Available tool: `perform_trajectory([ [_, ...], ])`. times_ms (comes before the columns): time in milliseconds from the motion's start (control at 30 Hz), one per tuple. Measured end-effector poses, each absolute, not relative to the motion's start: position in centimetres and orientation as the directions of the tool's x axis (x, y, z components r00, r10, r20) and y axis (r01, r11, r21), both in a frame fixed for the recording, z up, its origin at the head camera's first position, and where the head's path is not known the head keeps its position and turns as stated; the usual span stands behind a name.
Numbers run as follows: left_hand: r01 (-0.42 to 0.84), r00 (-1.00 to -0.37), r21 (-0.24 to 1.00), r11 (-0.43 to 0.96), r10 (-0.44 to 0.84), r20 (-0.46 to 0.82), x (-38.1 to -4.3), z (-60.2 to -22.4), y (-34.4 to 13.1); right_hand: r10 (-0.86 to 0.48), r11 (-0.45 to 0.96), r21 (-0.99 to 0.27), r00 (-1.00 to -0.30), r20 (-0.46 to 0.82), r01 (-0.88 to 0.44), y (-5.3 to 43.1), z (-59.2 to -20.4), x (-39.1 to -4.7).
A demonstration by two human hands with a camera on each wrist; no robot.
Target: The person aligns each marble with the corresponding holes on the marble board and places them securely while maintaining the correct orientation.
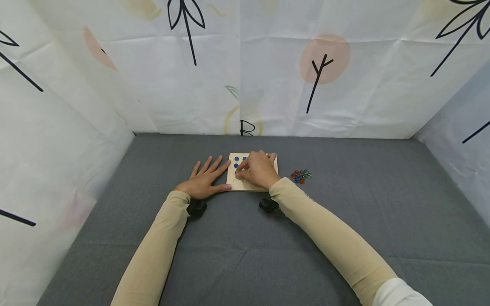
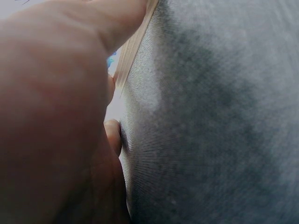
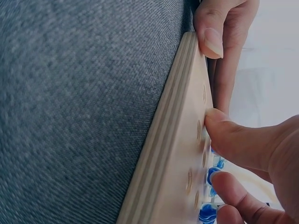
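Observation:
A pale wooden board with round hollows lies on the grey cloth, blue marbles sitting in its far left part. My left hand rests spread on the cloth, its thumb on the board's near left corner and its index fingertip by the left edge. Over the board, my right hand pinches a greenish marble between thumb and index finger, above the left column. That marble is mostly hidden. In the right wrist view, bare hollows and blue marbles show beside the right fingers.
Right of the board lies a loose group of red, blue and green marbles. Grey cloth covers the table, with white patterned sheets hanging behind it and at both sides.

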State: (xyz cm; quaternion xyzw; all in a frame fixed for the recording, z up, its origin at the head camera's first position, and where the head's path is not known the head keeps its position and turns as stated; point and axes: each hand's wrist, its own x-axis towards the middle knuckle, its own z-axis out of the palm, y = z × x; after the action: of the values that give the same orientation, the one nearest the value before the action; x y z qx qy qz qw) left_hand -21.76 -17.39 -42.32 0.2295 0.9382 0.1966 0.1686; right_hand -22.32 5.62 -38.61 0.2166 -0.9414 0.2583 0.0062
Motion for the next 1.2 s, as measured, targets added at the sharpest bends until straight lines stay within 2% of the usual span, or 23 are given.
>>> perform_trajectory([
  [833,0.370,-0.842,0.437,0.820,0.495,-0.216,-21.9,-42.5,-17.4,-0.382,0.798,-0.456,-0.916,0.122,-0.394,4.9,-38.6,-22.0],
  [1200,0.367,-0.844,0.438,0.820,0.492,-0.213,-21.7,-42.5,-17.4,-0.354,0.780,-0.504,-0.925,0.134,-0.372,6.2,-37.9,-21.5],
])
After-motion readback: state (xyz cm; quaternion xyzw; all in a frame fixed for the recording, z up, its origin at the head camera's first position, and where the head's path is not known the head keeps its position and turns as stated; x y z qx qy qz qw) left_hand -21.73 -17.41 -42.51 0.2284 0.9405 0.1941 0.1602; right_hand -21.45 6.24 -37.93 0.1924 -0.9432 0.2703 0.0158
